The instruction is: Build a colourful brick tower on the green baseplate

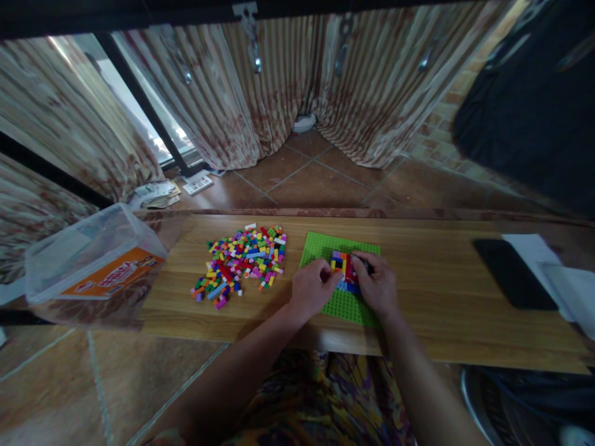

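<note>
A small build of coloured toy bricks [341, 263], with red, yellow, blue and orange parts, sits on a green studded baseplate [352, 310]. My left hand [312, 286] is closed at the build's left side, its thumb and forefinger pressed near the yellow bricks. Whether a loose brick is between those fingertips is too small to tell. Around the right side of the build, my right hand [379, 285] has its fingers curled and its thumb against the red bricks. Both hands partly cover the build and the plate.
Loose coloured bricks [251, 254] lie in a pile left of the baseplate on the wooden table [432, 291]. A clear plastic box [93, 235] with an orange label stands at the left end. Toward the right end lie a dark flat object [514, 274] and white papers [532, 251].
</note>
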### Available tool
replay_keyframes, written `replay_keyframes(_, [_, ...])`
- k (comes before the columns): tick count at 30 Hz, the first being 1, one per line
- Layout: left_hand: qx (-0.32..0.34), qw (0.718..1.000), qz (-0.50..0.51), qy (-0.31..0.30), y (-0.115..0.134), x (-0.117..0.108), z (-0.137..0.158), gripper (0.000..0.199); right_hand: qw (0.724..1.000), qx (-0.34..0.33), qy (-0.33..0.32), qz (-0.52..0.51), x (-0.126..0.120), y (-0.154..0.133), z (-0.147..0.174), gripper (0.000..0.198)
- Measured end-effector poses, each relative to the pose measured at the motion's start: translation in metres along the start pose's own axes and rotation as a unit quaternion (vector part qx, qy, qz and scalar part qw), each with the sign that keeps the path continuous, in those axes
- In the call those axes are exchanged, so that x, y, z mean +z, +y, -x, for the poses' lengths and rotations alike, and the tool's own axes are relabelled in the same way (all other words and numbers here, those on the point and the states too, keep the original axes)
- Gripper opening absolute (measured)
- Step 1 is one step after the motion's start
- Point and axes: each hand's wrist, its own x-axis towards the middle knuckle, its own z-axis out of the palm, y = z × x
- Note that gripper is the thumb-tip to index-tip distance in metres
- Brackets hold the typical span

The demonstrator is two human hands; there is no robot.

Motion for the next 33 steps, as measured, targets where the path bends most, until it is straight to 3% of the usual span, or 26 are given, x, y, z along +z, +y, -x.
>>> replay_keyframes(8, [0.046, 0.999, -0.006, 0.018, -0.0057, 0.0038, 0.004, 0.028, 1.0, 0.0, 0.004, -0.003, 0.0007, -0.0007, 0.0004, 0.032])
replay_keyframes(33, [0.072, 0.997, -0.009, 0.026, -0.0091, 0.0049, 0.0054, 0.029, 1.0, -0.008, -0.001, 0.002, -0.0011, -0.0029, 0.0006, 0.031])
